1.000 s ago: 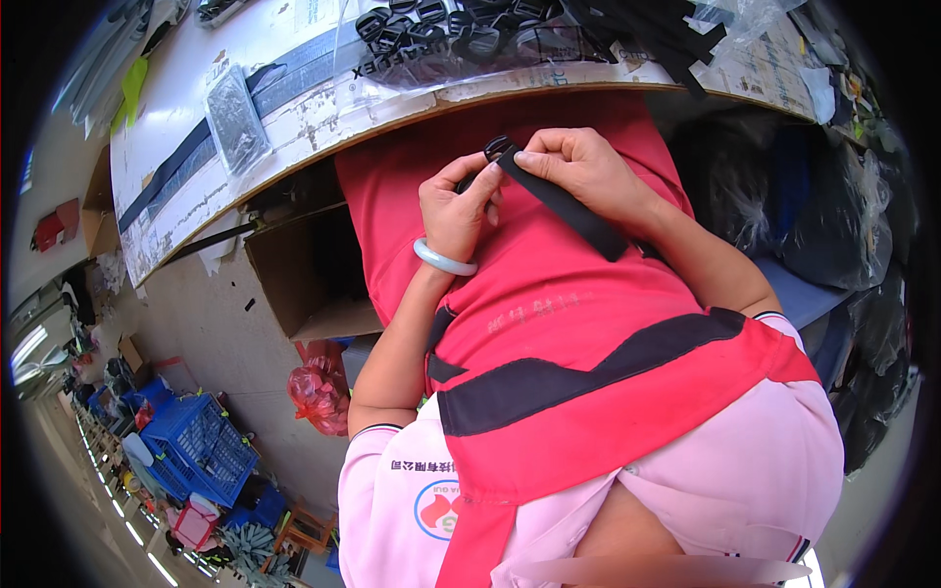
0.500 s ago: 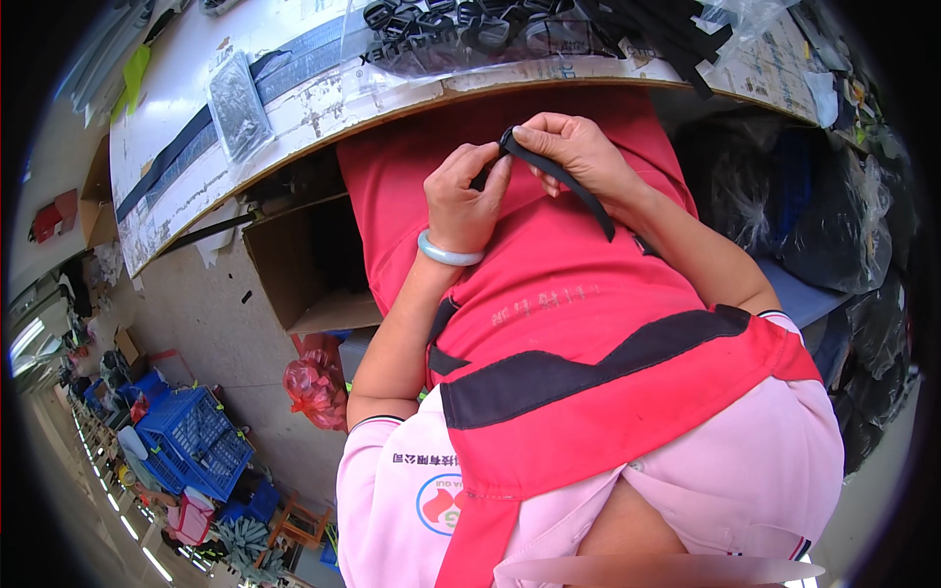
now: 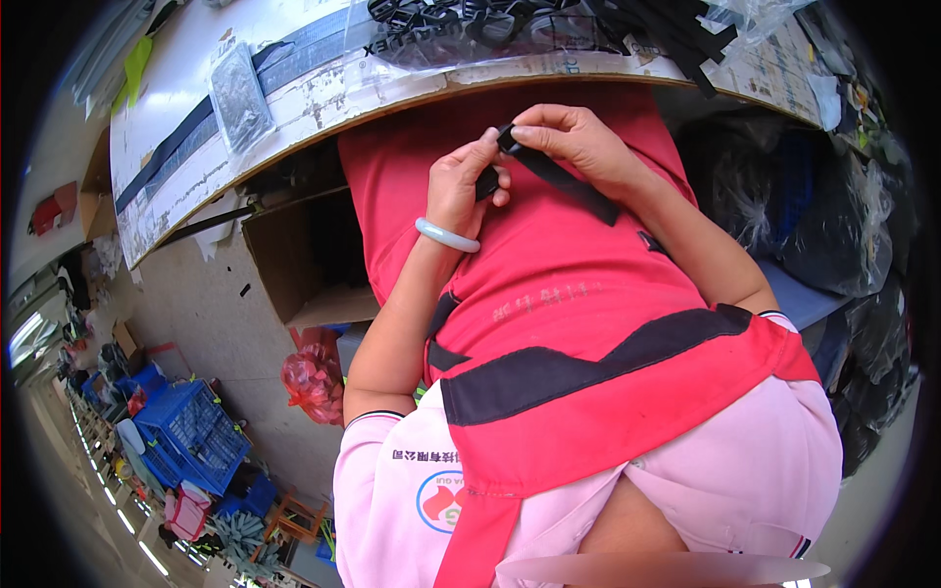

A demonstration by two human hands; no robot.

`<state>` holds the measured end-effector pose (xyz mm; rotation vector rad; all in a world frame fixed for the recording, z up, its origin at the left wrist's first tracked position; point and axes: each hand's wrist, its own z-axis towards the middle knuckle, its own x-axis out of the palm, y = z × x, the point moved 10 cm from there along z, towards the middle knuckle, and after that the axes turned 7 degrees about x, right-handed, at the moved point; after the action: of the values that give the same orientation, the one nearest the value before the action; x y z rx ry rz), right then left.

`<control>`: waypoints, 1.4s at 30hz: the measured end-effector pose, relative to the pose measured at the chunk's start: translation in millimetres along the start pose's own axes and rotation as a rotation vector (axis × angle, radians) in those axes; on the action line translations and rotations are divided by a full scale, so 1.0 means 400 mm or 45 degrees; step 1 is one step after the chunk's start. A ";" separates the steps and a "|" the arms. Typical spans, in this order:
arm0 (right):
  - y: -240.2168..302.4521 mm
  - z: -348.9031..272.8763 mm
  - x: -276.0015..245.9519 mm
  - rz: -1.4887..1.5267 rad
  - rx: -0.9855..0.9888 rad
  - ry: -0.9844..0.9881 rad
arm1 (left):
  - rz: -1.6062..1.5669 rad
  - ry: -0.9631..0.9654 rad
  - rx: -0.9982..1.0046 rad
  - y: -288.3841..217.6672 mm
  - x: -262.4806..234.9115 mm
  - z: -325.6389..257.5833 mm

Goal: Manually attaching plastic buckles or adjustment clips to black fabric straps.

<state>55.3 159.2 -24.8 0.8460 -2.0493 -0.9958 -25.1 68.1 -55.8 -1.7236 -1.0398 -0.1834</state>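
Over the lap of my red apron (image 3: 549, 265), my two hands hold a small black plastic buckle (image 3: 507, 140) with a black webbing strap (image 3: 567, 181). My left hand (image 3: 459, 184) is closed, its thumb and fingers at the buckle's left side; a dark piece (image 3: 486, 182) shows in its curled fingers. With thumb and forefinger my right hand (image 3: 578, 145) pinches the strap right beside the buckle. From there the strap's free end slants down to the right, under my right hand. How the strap runs through the buckle is too small to make out.
Ahead stands a worn white worktable (image 3: 314, 113) with a curved near edge. On it lie a clear bag of black buckles (image 3: 480, 34), black straps (image 3: 686, 44) and a plastic-wrapped packet (image 3: 240, 98). An open cardboard box (image 3: 333, 304) and a red plastic bag (image 3: 314, 377) are at lower left.
My left hand has turned, so its fingers now curl upward and the dark piece shows in them. The right fingers have shifted slightly, and the strap shows its broad face more.
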 end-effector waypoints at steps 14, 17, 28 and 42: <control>0.049 -0.046 -0.009 -0.338 0.011 -0.244 | 0.328 -0.092 0.410 -0.091 0.020 -0.014; 0.039 -0.036 -0.001 -0.294 0.015 -0.219 | 0.426 -0.067 0.504 -0.099 0.026 -0.026; 0.013 -0.015 -0.004 -0.158 0.117 0.084 | 0.522 0.167 0.672 -0.116 0.064 -0.048; 0.094 -0.007 -0.078 -0.352 -0.406 -0.323 | 0.541 0.275 0.556 -0.103 0.082 -0.062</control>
<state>65.5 201.0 -1.5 0.8811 -1.9320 -1.6058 -25.9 67.7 2.4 -1.4443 -0.4918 0.1215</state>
